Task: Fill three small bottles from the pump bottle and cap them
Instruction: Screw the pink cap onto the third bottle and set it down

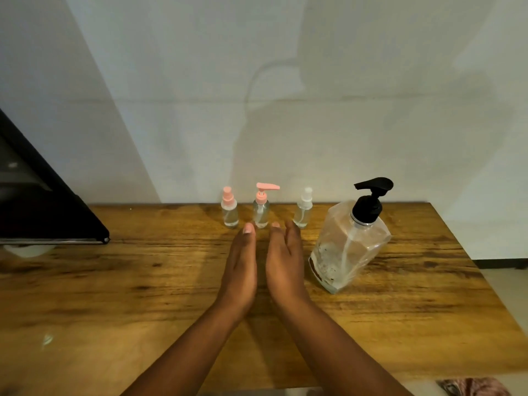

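Left hand (241, 264), right hand (284, 261): flat, empty, on worktop (114, 281). Small bottles (261, 208) capped at back; pump bottle (350, 238) right. I'd uncap the nearest first, steadying its base.

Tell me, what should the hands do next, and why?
Probably reach the left hand to the left small bottle and take its pink cap off. Both hands, the right hand too, are open and hold nothing, and all three small bottles are capped.
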